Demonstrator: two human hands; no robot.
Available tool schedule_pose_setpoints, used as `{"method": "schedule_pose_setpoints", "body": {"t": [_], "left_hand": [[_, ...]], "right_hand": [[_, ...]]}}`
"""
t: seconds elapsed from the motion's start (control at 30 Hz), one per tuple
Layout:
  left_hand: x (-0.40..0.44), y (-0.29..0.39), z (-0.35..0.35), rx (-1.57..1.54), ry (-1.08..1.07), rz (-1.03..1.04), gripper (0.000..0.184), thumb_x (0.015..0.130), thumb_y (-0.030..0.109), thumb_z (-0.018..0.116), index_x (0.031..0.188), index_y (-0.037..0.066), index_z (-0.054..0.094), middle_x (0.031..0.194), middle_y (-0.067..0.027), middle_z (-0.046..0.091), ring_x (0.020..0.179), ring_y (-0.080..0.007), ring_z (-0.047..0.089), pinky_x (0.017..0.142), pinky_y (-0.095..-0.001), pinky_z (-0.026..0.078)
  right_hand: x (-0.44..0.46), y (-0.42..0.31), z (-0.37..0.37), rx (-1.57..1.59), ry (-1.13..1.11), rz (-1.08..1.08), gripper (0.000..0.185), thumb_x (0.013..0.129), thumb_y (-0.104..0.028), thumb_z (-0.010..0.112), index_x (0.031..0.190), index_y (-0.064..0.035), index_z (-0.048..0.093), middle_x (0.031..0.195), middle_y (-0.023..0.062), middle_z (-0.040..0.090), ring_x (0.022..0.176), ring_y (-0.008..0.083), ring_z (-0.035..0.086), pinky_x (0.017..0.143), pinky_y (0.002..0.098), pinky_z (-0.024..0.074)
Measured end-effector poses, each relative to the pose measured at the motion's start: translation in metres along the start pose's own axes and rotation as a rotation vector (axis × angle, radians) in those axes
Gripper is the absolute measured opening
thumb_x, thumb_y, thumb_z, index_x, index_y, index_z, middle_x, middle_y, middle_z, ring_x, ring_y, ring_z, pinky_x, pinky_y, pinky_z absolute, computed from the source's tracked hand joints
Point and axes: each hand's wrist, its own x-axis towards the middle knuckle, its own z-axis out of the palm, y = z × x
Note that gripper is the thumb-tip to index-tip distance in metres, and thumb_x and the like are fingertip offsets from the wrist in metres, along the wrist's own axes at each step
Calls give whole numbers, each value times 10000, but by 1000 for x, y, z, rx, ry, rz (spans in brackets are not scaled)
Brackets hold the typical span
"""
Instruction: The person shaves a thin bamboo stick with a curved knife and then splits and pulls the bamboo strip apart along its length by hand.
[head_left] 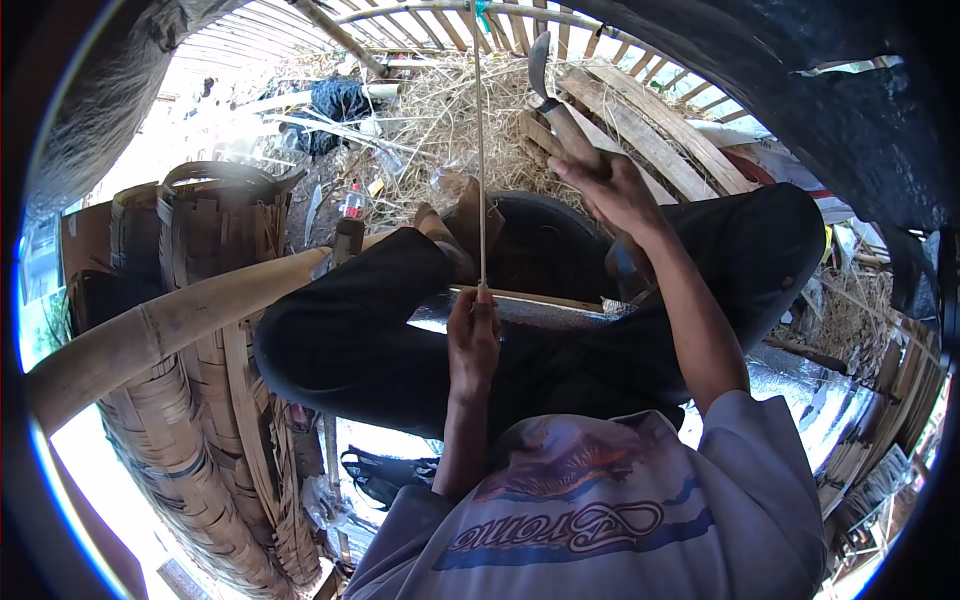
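Fingers of the left hand [474,335] close on the near end of a thin rod [481,170], which stands above the lap and runs away past the far edge of the straw-strewn ground [430,125], towards the slatted fence [520,32]. The right hand [622,195] grips a curved knife [570,130] by its wooden handle — blade pointing away, well apart from the rod.

Along its visible length the rod is already slender, nearly straight and in one piece; its far end reaches the top of view, so its full length cannot be told. Nor does it show how much shaping, if any, is left. With the knife clear of the rod, no cut is being made.

Between the knees sits a dark round tub [535,235]. Planks [640,125] lie at the ground's far right, dark netting [340,98] at its far left — a small bottle [353,203] nearer the left knee. A thick bamboo pole [165,325] crosses in front of tall woven baskets [215,240] at the left edge.
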Motion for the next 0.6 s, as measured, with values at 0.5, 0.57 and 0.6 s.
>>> {"method": "schedule_pose_setpoints", "body": {"t": [0.5,0.57,0.6], "left_hand": [[-26,9,1,-90,-158,-11,156,996,200,500,1042,52,524,656,56,430,523,-7,365,450,-181,303],[-43,13,-6,-90,-191,-141,177,995,193,501,1092,47,524,649,60,425,534,-4,364,460,-181,305],[-52,16,-8,-91,-187,-144,177,995,193,501,1092,47,524,649,60,425,534,-4,364,460,-181,305]], "right_hand": [[-14,-19,60,537,-301,26,189,849,-179,685,778,-29,594,582,8,539,458,73,500,426,233,392],[-9,-21,58,568,-265,43,186,845,-174,684,775,-28,594,590,14,546,467,77,509,430,234,400],[-7,-22,56,599,-247,39,184,845,-174,683,785,-24,595,598,17,551,472,81,514,433,235,406]]}}
